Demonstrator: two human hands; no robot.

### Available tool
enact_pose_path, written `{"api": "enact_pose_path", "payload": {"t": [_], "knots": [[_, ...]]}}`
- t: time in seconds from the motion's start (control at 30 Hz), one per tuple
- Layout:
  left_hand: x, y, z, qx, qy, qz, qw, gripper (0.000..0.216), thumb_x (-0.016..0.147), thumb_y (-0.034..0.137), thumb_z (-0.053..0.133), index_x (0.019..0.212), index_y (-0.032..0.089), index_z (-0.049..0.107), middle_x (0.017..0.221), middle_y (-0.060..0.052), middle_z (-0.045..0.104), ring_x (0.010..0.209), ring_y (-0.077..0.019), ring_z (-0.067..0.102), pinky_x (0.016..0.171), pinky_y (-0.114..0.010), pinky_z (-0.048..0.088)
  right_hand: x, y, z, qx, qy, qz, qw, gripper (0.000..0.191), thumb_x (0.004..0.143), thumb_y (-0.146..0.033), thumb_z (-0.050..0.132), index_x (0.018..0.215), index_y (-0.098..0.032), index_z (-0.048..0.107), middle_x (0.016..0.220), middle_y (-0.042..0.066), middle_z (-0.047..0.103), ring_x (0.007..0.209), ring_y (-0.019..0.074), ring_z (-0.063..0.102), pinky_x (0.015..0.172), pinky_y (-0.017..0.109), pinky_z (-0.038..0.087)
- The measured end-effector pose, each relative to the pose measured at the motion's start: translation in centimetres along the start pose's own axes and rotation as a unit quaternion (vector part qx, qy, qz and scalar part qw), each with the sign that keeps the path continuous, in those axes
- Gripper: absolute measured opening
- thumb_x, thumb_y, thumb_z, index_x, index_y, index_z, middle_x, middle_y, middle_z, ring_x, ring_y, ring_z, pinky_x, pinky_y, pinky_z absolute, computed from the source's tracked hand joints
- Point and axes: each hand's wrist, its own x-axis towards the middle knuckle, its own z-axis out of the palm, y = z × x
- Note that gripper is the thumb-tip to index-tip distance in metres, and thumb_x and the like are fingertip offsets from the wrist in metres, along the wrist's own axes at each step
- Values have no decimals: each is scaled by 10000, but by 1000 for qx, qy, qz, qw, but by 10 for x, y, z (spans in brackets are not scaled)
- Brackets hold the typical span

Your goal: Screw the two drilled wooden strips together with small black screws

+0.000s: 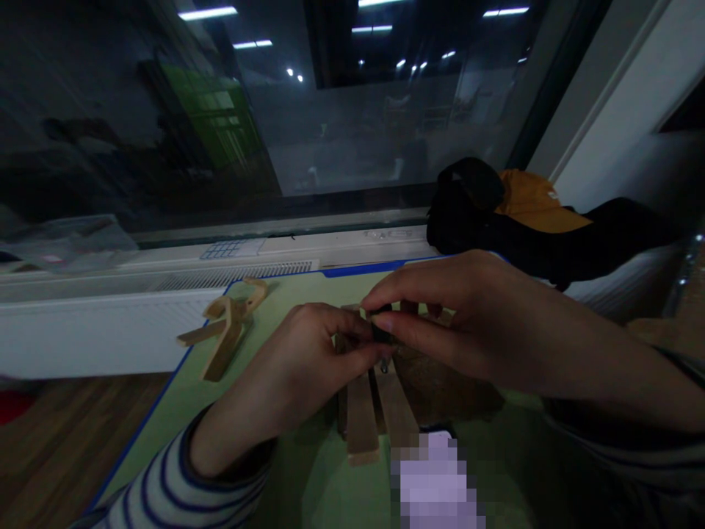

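Note:
My left hand (300,375) and my right hand (463,316) meet over the middle of a green mat (187,397). Both are closed in a pinch around a small dark part (381,328) between their fingertips. Just under the hands lie two pale wooden slats (380,419) side by side, pointing toward me. A flat brown piece (440,386) lies under my right hand, partly hidden. Both sleeves are striped.
A pile of loose wooden pieces (225,330) lies at the mat's far left corner. A black bag with an orange cap (529,209) rests on the white sill at the right. A window and radiator grille (231,275) run behind. A blurred lilac object (435,481) sits near me.

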Motion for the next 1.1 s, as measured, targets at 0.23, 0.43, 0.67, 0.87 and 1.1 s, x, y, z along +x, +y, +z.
{"api": "enact_pose_path", "payload": {"t": [0.23, 0.43, 0.67, 0.87, 1.1], "knots": [[-2, 0, -1, -27, -16, 2, 999, 134, 798, 242, 588, 802, 241, 722, 738, 59, 727, 628, -120, 649, 546, -170, 465, -1, 1, -2, -13, -12, 25, 1000, 158, 876, -291, 491, 953, -241, 620, 782, -45, 640, 672, 113, 548, 585, 260, 330], [-2, 0, -2, -22, -47, -16, 999, 162, 819, 273, 564, 840, 233, 719, 754, 41, 728, 642, -139, 654, 527, -182, 472, 0, 2, -1, -21, -12, 34, 999, 188, 876, -350, 488, 946, -242, 625, 755, -32, 639, 654, 127, 543, 572, 271, 323], [-2, -3, -3, 7, -61, -12, 998, 192, 835, 301, 545, 859, 222, 718, 726, 33, 720, 637, -140, 650, 518, -176, 465, 0, 2, 0, -42, -5, 32, 999, 198, 875, -368, 494, 933, -233, 627, 731, -30, 624, 643, 129, 531, 565, 274, 304], [-1, -3, -2, 5, -44, -11, 999, 188, 829, 311, 556, 860, 225, 719, 739, 35, 721, 644, -138, 646, 521, -178, 454, -1, 3, 1, -69, 16, 17, 997, 184, 872, -357, 506, 929, -229, 625, 726, -47, 613, 650, 119, 527, 568, 272, 297], [-1, 1, 0, 25, 4, 1, 1000, 153, 802, 297, 587, 772, 222, 717, 721, 39, 723, 599, -125, 635, 535, -191, 438, 0, 3, 4, -75, 24, 18, 997, 181, 866, -349, 511, 940, -228, 624, 726, -49, 601, 651, 112, 519, 568, 267, 314]]}}
